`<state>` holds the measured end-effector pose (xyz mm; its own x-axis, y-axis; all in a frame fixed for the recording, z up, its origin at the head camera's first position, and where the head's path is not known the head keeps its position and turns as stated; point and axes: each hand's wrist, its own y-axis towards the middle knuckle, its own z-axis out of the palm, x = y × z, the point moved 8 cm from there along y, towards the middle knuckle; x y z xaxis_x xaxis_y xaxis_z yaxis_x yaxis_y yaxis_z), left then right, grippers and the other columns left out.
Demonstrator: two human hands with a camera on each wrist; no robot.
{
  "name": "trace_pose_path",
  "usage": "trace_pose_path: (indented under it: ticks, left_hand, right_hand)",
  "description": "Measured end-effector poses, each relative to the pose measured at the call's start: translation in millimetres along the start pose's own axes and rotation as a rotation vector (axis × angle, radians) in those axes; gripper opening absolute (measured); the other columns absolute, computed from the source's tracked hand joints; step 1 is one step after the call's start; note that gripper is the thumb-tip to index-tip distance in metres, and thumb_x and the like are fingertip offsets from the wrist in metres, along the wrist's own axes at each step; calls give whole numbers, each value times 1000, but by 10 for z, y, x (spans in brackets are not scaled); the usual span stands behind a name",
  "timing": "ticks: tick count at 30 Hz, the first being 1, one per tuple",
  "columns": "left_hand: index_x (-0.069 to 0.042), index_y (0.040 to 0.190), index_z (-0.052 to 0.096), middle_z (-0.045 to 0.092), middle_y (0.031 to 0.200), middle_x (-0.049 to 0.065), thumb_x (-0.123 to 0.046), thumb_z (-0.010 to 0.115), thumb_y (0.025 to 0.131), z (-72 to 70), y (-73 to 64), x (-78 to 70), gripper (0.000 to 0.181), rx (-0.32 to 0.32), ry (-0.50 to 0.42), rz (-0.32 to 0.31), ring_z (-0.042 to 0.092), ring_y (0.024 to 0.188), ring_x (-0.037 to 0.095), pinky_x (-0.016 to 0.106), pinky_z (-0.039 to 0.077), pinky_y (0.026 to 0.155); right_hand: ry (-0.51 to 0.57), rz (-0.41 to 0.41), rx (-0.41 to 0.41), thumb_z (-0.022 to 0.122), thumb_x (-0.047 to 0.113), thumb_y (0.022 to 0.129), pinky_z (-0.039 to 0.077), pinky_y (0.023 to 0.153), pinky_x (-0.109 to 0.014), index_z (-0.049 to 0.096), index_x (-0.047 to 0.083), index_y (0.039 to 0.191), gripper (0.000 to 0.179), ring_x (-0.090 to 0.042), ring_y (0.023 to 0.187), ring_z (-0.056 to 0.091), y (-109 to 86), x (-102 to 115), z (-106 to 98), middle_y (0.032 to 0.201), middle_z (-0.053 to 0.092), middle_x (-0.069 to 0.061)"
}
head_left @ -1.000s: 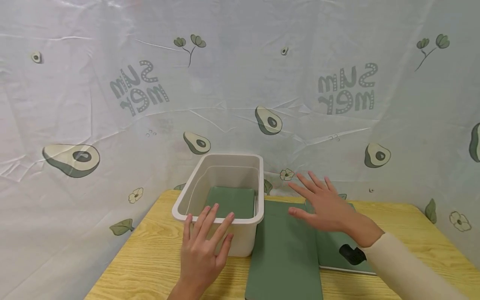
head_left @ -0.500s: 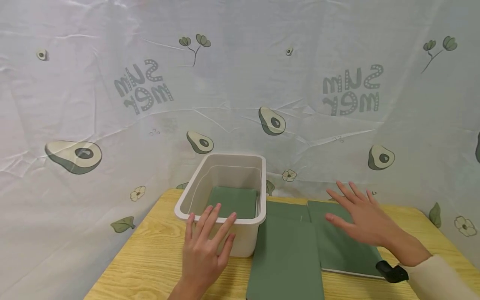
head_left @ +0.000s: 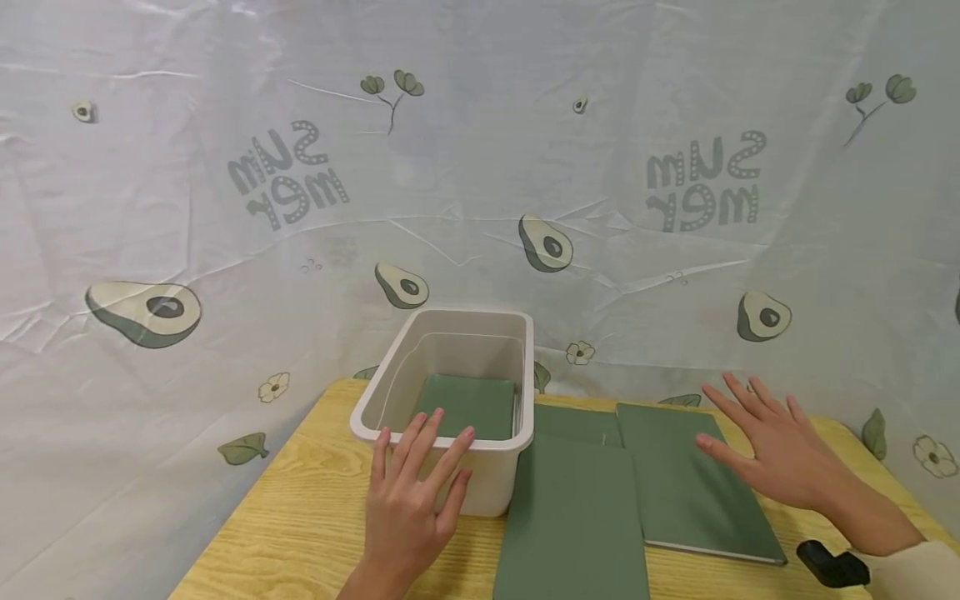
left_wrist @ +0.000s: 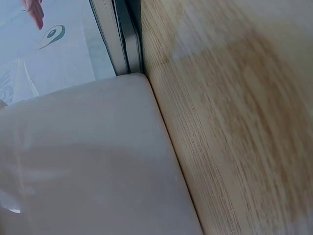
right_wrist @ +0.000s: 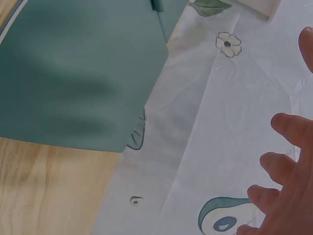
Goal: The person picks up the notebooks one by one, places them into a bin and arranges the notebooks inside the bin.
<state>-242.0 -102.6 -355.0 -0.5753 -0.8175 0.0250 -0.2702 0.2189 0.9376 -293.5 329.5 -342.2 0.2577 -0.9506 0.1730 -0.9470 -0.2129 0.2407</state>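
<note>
My left hand (head_left: 408,508) rests its spread fingertips at the near rim of a white plastic bin (head_left: 487,479). Inside the bin lies a green-covered book (head_left: 468,404). Just right of the bin, a second green book (head_left: 573,525) overlaps another green book (head_left: 577,422) farther back. A green book with pale page edges (head_left: 693,492) lies to the right of these, slightly angled. My right hand (head_left: 783,454) hovers by its right side, fingers spread and holding nothing. The right wrist view shows that hand's fingers (right_wrist: 288,129) apart from the green cover (right_wrist: 73,78).
Everything stands on a wood-grain table (head_left: 277,517). Behind it hangs a pale curtain (head_left: 450,183) printed with avocados and flowers. Book edges (left_wrist: 115,39) sit close against the bin's side in the left wrist view.
My right hand has moved right, from over the books to beyond the right-hand book, uncovering more of it. My left hand has stayed at the bin's rim.
</note>
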Motion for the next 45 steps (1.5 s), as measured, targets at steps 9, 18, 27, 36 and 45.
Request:
trace_pose_path:
  ticks: [9, 18, 27, 36, 45]
  left_hand:
    - [-26, 138, 73, 68, 143, 16, -43, 49, 111, -16, -7, 20, 39, -9, -5, -1, 65, 130, 39, 45, 9, 136]
    - [-25, 137, 73, 68, 143, 17, -42, 50, 111, -11, -22, 16, 39, -17, -12, 7, 64, 130, 38, 47, 12, 136]
    - [-25, 137, 73, 68, 143, 17, -42, 50, 111, 2, -36, 14, 39, -20, -13, 7, 64, 130, 39, 47, 11, 136]
    - [-25, 136, 74, 69, 143, 16, -42, 50, 111, 10, -33, 12, 39, -22, -36, -6, 64, 130, 38, 46, 10, 136]
    - [-25, 137, 74, 69, 142, 16, -42, 49, 111, 8, -35, -2, 39, -20, -33, -7, 64, 130, 38, 48, 12, 135]
  right_hand:
    - [26, 0, -12, 62, 53, 104, 15, 109, -89, 30, 20, 169, 80, -66, 152, 23, -44, -51, 218, 173, 24, -29]
    - [100, 59, 44, 62, 52, 104, 23, 100, -90, 37, 11, 166, 78, -72, 145, 28, -137, -145, 607, 167, 31, -36]
    - [133, 87, 117, 60, 50, 105, 29, 93, -92, 45, 4, 160, 73, -82, 136, 29, -250, -213, 969, 164, 34, -39]
    - [118, 83, 137, 62, 51, 103, 26, 104, -87, 49, 3, 157, 73, -74, 134, 44, -348, -218, 1201, 163, 35, -41]
    - [142, 84, 133, 66, 52, 101, 23, 108, -84, 47, 6, 159, 77, -70, 135, 48, -395, -248, 1242, 165, 31, -39]
